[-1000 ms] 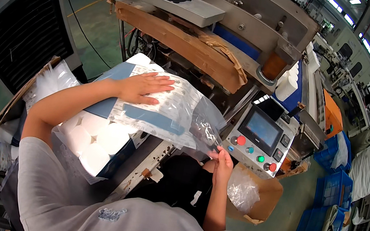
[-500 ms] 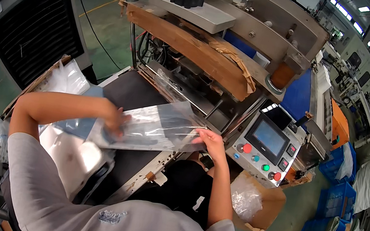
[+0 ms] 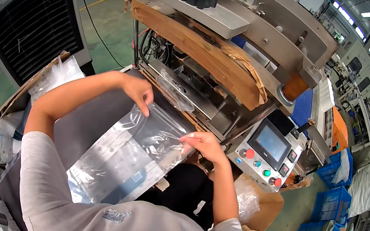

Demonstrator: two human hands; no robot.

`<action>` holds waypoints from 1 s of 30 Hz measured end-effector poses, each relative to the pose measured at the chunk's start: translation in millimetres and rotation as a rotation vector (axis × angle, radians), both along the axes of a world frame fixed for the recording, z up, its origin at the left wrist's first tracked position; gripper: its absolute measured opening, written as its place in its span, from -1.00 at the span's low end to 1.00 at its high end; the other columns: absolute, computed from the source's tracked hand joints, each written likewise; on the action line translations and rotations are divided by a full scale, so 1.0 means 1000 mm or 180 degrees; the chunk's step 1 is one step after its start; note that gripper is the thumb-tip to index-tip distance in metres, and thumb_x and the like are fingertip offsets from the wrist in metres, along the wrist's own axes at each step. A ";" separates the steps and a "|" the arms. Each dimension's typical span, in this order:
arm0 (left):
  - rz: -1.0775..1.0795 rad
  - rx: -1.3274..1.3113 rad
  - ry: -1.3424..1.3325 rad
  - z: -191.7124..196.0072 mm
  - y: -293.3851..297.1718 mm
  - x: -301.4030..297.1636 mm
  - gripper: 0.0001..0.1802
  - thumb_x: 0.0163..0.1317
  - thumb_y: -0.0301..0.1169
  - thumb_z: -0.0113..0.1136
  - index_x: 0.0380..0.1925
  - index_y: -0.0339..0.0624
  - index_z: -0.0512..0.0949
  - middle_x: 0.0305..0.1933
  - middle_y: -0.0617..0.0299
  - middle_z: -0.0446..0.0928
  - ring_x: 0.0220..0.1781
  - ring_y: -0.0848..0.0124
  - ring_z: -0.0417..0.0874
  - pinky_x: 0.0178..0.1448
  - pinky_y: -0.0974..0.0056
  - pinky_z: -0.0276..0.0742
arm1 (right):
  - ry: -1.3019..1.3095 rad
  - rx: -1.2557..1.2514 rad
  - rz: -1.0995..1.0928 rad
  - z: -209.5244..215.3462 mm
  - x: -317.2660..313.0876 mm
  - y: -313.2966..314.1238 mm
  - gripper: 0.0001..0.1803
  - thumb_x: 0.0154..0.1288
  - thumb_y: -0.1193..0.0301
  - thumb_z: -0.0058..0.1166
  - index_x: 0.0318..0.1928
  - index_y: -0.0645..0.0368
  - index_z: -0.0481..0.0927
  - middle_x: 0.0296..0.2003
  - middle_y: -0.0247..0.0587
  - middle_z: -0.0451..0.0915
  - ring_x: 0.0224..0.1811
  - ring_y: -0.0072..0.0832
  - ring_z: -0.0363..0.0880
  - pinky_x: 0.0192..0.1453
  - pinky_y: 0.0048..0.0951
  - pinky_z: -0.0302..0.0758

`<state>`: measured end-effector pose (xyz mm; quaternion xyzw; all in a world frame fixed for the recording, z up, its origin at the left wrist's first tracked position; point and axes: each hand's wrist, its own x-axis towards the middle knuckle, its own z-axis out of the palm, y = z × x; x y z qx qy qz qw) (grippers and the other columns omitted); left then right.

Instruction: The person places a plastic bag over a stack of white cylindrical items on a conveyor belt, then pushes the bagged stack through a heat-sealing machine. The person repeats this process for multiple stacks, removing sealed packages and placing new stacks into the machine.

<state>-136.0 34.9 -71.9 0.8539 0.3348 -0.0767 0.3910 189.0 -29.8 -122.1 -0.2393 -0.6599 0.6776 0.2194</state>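
I hold a clear plastic bag point(image 3: 131, 160) by its top edge over the dark work surface point(image 3: 91, 119). My left hand point(image 3: 137, 90) pinches the bag's far left corner. My right hand point(image 3: 207, 146) grips its right corner. The bag hangs down toward my body, empty and see-through. Just beyond it lies another crumpled clear bag point(image 3: 174, 89) at the mouth of the press machine point(image 3: 214, 57).
A control box point(image 3: 269, 154) with a screen and coloured buttons stands to the right. A cardboard box point(image 3: 260, 209) with plastic sits below it. A stack of clear bags point(image 3: 54, 76) lies at the left. Blue crates point(image 3: 328, 223) stand on the right floor. A large fan unit point(image 3: 34, 22) is at far left.
The bag has been lifted off the surface and swung toward me, now hanging vertical between both hands. My left hand moved from lying flat on it to pinching its corner.
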 end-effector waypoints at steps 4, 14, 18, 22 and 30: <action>0.0557 -0.0101 -0.0127 0.028 0.039 -0.026 -0.57 0.07 -0.14 0.32 -0.70 -0.27 0.47 -0.59 0.30 0.49 -0.46 0.50 0.45 -0.34 0.38 0.34 | 0.0339 0.0176 -0.0310 0.008 0.017 0.026 -0.70 0.33 0.33 -0.03 -0.47 0.28 0.53 -0.55 -0.17 0.61 -0.46 -0.48 0.56 0.04 -0.38 0.43; 0.1441 0.0530 -0.1309 -0.006 0.167 -0.067 -0.69 0.35 -0.21 -0.03 -0.31 -0.23 0.55 -0.30 0.29 0.61 -0.15 0.47 0.54 0.10 0.28 0.34 | 0.1004 0.0390 -0.2733 -0.052 -0.004 0.154 -0.81 0.30 0.32 -0.05 -0.36 0.19 0.48 -0.39 -0.24 0.51 -0.25 -0.46 0.44 -0.07 -0.44 0.33; 0.1882 0.2205 -0.1648 -0.061 0.223 -0.037 -0.71 0.33 -0.26 -0.05 -0.19 -0.24 0.52 -0.23 0.21 0.60 -0.12 0.35 0.54 0.11 0.23 0.34 | 0.0865 0.0107 -0.3888 -0.074 -0.013 0.209 -0.82 0.29 0.34 -0.04 -0.28 0.20 0.50 -0.30 -0.18 0.54 -0.18 -0.37 0.46 -0.04 -0.35 0.35; 0.2300 0.2889 -0.1281 -0.078 0.264 -0.006 -0.72 0.32 -0.28 -0.05 -0.19 -0.24 0.52 -0.21 0.18 0.59 -0.11 0.32 0.54 0.11 0.22 0.35 | 0.0644 0.0907 -0.4229 -0.068 -0.015 0.243 -0.82 0.28 0.35 -0.04 -0.25 0.20 0.51 -0.27 -0.16 0.54 -0.15 -0.33 0.46 -0.02 -0.32 0.35; 0.2359 0.3019 -0.0856 -0.036 0.261 -0.019 -0.74 0.28 -0.31 -0.03 -0.17 -0.24 0.51 -0.18 0.13 0.57 -0.07 0.26 0.52 0.10 0.19 0.36 | -0.0270 0.2715 -0.4259 -0.067 -0.007 0.214 -0.81 0.28 0.36 -0.04 -0.19 0.20 0.52 -0.20 -0.12 0.54 -0.10 -0.26 0.46 0.01 -0.27 0.36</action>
